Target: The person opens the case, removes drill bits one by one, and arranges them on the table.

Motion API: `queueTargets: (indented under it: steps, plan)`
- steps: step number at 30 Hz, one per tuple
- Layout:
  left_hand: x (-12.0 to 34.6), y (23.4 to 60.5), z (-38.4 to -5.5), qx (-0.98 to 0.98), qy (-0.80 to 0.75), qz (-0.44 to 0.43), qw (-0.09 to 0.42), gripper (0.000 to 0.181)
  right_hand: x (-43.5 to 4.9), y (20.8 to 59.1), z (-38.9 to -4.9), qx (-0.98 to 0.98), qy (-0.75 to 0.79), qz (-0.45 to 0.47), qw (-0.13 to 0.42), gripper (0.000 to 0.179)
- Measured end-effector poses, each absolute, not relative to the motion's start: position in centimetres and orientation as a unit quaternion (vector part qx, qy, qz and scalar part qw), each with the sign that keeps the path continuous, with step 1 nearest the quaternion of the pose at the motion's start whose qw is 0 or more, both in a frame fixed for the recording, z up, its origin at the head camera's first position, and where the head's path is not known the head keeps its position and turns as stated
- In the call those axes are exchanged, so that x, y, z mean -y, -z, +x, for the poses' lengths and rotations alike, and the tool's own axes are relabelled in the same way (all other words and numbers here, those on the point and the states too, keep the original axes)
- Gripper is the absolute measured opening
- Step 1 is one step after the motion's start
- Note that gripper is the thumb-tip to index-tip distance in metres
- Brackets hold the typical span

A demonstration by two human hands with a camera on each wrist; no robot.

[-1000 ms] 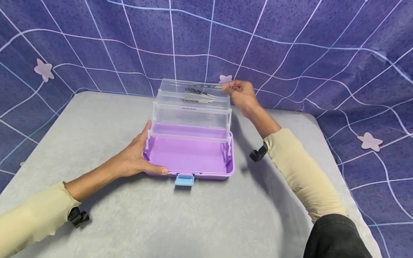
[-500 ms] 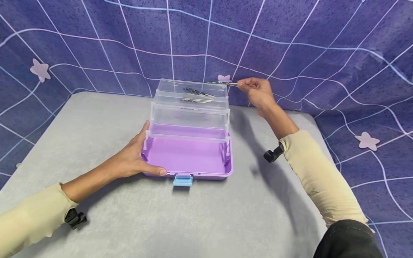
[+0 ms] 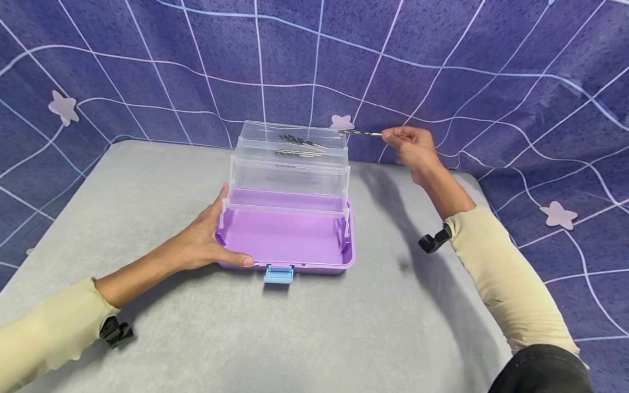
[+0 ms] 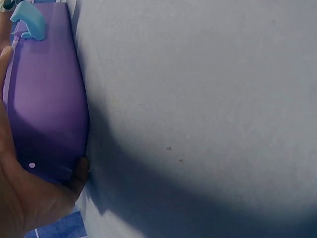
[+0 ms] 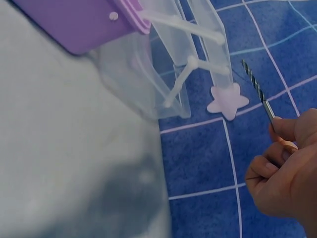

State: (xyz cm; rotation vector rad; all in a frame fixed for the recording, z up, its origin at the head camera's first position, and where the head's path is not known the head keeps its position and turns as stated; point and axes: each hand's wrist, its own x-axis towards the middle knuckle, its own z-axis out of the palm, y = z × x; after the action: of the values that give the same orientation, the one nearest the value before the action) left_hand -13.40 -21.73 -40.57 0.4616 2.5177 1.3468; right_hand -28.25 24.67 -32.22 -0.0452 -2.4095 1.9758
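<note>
Between its thumb and fingertips, my right hand (image 3: 411,148) pinches a drill bit (image 3: 361,132) by its smooth shank. The dark fluted end points left, toward the top tray. My left hand (image 3: 203,240) grips the left end of a purple toolbox (image 3: 285,269), its thumb lying along the front rim; the left wrist view shows the hand wrapped about that end. Clear stepped trays (image 3: 290,172) stand raised above the purple base. Several dark drill bits (image 3: 300,141) and lighter-shanked bits (image 3: 298,153) lie in the upper trays. A light blue latch (image 3: 278,274) hangs at the front.
The toolbox stands on a grey-covered table (image 3: 314,338). Behind it hangs a blue-purple cloth (image 3: 314,60) with pale lines and stars, close to the table's back edge (image 3: 167,143). White hinge arms (image 5: 198,64) link the trays at the side.
My right hand has moved right, drawing the drill bit out of the top tray and past its right edge. My left hand has stayed on the toolbox.
</note>
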Motion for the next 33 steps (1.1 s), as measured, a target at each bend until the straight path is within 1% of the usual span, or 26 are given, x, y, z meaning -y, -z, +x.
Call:
queueTargets:
  steps: [17, 24, 33]
  plan:
    - [21.5, 40.5, -13.4, -0.864, -0.460, 0.153, 0.133, 0.176, -29.7, 34.2, -27.7, 0.787, -0.614, -0.048, -0.030, 0.006]
    - [21.5, 40.5, -13.4, -0.861, -0.466, 0.155, 0.133, 0.175, -32.2, 35.9, -27.8, 0.785, -0.614, -0.066, -0.045, 0.016]
    - [21.7, 40.5, -13.3, -0.855, -0.476, 0.158, 0.131, 0.173, -34.7, 38.5, -28.6, 0.774, -0.616, -0.099, -0.106, 0.034]
